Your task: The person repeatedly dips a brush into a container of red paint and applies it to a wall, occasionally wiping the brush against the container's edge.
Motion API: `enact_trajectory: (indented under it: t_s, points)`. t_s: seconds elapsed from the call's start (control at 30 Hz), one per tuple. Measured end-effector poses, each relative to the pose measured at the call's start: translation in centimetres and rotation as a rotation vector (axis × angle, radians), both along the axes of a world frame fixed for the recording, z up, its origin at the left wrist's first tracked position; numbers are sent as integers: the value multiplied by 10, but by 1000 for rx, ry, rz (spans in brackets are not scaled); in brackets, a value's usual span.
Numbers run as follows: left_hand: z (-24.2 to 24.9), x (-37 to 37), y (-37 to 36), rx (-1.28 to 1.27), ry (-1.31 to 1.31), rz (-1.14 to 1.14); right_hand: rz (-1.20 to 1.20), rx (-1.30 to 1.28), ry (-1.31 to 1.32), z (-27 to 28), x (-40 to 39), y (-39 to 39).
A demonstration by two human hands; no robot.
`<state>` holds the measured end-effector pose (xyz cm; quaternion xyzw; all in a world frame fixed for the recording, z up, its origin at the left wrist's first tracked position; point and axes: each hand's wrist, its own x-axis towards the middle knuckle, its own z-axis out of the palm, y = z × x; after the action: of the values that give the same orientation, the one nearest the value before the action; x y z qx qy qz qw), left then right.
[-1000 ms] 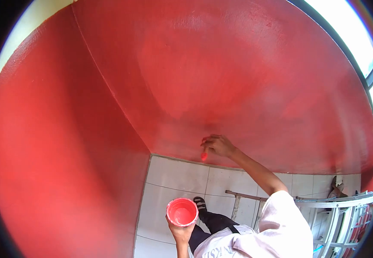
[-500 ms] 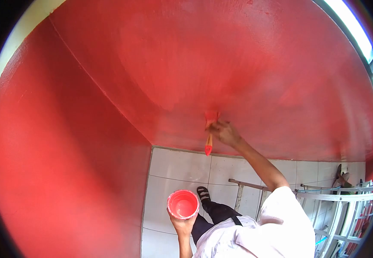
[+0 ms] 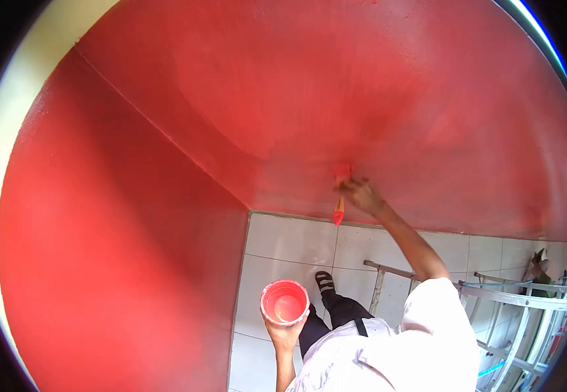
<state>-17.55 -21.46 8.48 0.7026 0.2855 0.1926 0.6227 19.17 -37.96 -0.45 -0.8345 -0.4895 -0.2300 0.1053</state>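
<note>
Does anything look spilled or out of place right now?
Nothing stands out: the left hand holds the paint cup, the right hand has the brush at the red wall, and no spill shows on the visible floor tiles.

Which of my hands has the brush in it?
Your right hand, the one raised at the red wall, holds the brush. Your left hand, lower down, holds the red cup instead.

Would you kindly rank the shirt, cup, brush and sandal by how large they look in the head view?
1. Shirt
2. Cup
3. Brush, partly hidden by the right hand
4. Sandal
</note>
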Motion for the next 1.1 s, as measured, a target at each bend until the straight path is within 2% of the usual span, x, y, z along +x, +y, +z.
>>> enact_trajectory:
  t_s: [0.07, 0.17, 0.2, 0.23, 0.27, 0.37, 0.5, 0.6, 0.67, 0.7, 0.73, 0.9, 1.0, 1.03, 1.1]
  points:
    - [20, 2, -3, 30, -19, -21, 106, 123, 459, -40, -16, -16]
    - [22, -3, -7, 77, -83, 18, 57, 398, 486, -18, -55, -27]
    - [30, -2, -9, -34, -64, -1, -19, 569, 706, -10, -70, -30]
    - [35, -3, -9, -23, -50, -20, -102, 738, 921, 0, -86, -31]
    - [38, -4, -12, -10, -42, -41, -186, 909, 1130, 11, -101, -33]
    - [43, -10, -10, 146, -54, -95, -487, 1184, 1612, 72, -149, -35]
    - [49, -27, -9, 195, -132, -169, -296, 1494, 1960, 105, -223, -39]
    - [53, -44, -3, 224, -78, -278, -201, 1590, 1990, 141, -269, -34]
    - [41, -55, -3, 230, -113, -291, -81, 1479, 1926, 162, -285, -37]
    - [49, -58, -8, 173, -87, -268, -89, 1420, 1874, 177, -292, -35]
    - [69, -67, -12, 260, -95, -228, -92, 1401, 1784, 198, -308, -28]
    - [77, -129, -31, 312, -262, -150, 84, 1114, 1421, 264, -389, -35]
    - [65, -151, -28, 296, -306, -236, 197, 950, 1200, 269, -423, -33]
    - [71, -160, -36, 170, -351, -143, 220, 835, 1102, 272, -432, -32]
    - [72, -169, -28, 150, -383, -140, 205, 731, 1076, 280, -450, -16]
